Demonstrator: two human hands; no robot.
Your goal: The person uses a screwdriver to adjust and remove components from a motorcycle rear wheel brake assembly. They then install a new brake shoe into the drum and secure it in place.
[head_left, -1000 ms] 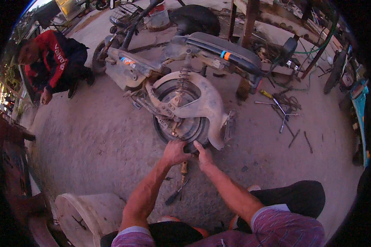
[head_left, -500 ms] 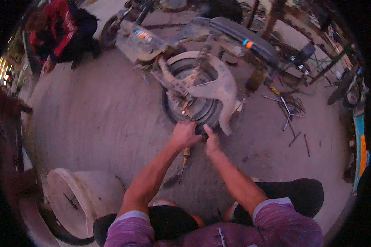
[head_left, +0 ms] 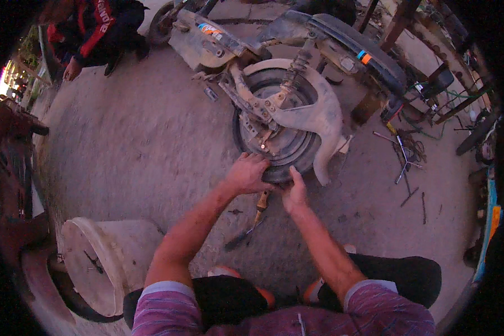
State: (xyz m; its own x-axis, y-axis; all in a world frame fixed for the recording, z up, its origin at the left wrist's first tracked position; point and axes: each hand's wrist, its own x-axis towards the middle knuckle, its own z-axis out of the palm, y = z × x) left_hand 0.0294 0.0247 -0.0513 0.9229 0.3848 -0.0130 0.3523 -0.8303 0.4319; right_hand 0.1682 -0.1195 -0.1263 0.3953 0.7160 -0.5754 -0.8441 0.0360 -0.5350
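A motor scooter lies on its side ahead of me, with its dusty rear wheel facing up under a curved pale mudguard. My left hand is closed over the near left edge of the tyre, fingers on top. Close beside it, my right hand grips the near edge with its thumb up on the rubber. The undersides of both grips are hidden. A coil-spring shock absorber stands over the wheel. Just below my hands, a yellow-handled screwdriver lies on the ground.
A large pale bucket lies tipped at the lower left. Right of the wheel are a Y-shaped wrench and thin rods. Another person in a dark and red jacket crouches at upper left. The scooter's seat extends behind.
The whole view has shifted, so the scooter and tools sit farther right. My left hand has moved left along the tyre edge, widening the gap between my hands. Both remain on the wheel.
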